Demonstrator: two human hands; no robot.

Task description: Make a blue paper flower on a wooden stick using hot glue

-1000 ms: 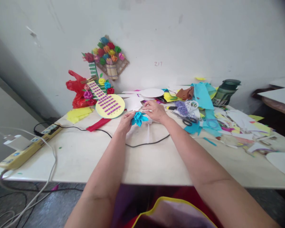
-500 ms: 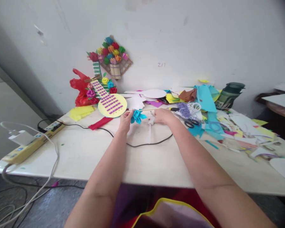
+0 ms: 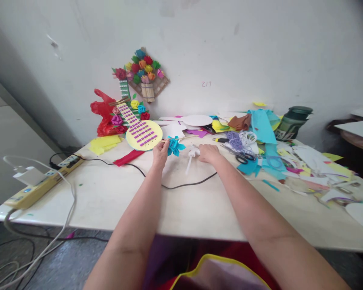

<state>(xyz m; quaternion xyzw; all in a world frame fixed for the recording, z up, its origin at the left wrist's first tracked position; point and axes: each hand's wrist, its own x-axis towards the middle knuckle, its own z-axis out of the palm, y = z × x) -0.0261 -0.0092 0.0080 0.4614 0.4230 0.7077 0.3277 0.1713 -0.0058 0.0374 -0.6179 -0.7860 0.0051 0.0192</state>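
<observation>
My left hand (image 3: pixel 160 153) pinches a thin wooden stick (image 3: pixel 186 138) that points to the right. A blue paper flower (image 3: pixel 176 146) is at its fingertips, on or against the stick. To the right, my right hand (image 3: pixel 208 154) is closed at the edge of a small white object (image 3: pixel 194 151), from which a pale strip hangs toward the table. The fingers on that object are too small to make out exactly. Behind my left hand lies a yellow guitar-shaped craft (image 3: pixel 143 135) with purple strips.
Scissors (image 3: pixel 245 156), yarn (image 3: pixel 247 137), paper scraps (image 3: pixel 314 165) and a green bottle (image 3: pixel 293 123) lie or stand on the right. A black cable (image 3: pixel 181 186) crosses before my hands. A power strip (image 3: pixel 38 192) is on the left.
My right hand has let go of the stick's right end and moved slightly down. The white object has tilted, its strip swinging left. The view has shifted slightly.
</observation>
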